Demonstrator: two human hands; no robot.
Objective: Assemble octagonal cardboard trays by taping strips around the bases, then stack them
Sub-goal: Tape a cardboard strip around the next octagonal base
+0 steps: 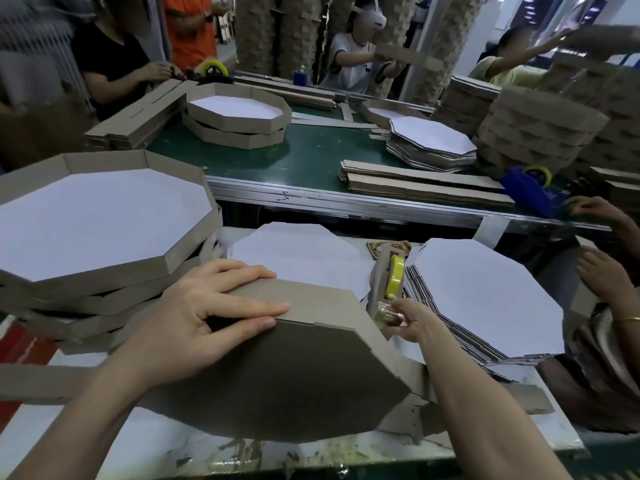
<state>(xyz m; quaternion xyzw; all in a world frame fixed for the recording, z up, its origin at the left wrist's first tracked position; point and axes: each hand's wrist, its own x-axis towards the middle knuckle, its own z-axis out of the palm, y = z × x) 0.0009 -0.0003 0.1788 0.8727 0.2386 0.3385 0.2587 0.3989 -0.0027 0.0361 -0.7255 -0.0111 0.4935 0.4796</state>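
A brown octagonal tray (287,379) lies upside down and tilted in front of me, its cardboard strip wrapped round the base. My left hand (207,313) presses on its far edge, fingers straight along the strip's seam, thumb tucked under. My right hand (412,320) pinches the clear tape end at the tape dispenser (389,278), which holds a yellow roll just right of the tray. A stack of finished trays (100,244) stands at my left, white insides up. A pile of flat white octagonal bases (485,296) lies at my right.
Another white base (298,254) lies behind the tray. A loose cardboard strip (45,382) crosses the white table at the left. Another person's hands (606,271) work at the right edge. Beyond runs a green conveyor (304,157) with trays, strips and a blue dispenser (530,188).
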